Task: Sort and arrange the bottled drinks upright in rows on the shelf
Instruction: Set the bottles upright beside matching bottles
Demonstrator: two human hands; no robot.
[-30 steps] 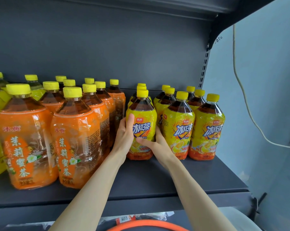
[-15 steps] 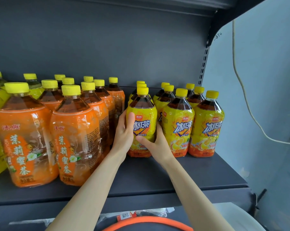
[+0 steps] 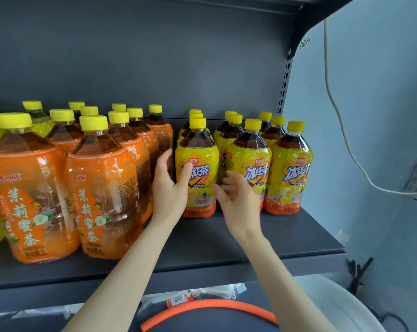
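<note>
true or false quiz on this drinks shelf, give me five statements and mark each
1. The orange-label bottles and yellow-label bottles all stand upright on the shelf. True.
2. The orange-label bottles stand right of the yellow-label bottles. False: they stand left.
3. The left hand touches the front yellow-label bottle. True.
4. That bottle is lifted off the shelf. False: it stands on the shelf.
5. The caps are red. False: the caps are yellow.

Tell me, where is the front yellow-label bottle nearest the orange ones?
The front yellow-label bottle stands upright mid-shelf in the head view, orange-label bottles to its left, the left hand touching its side.
</note>
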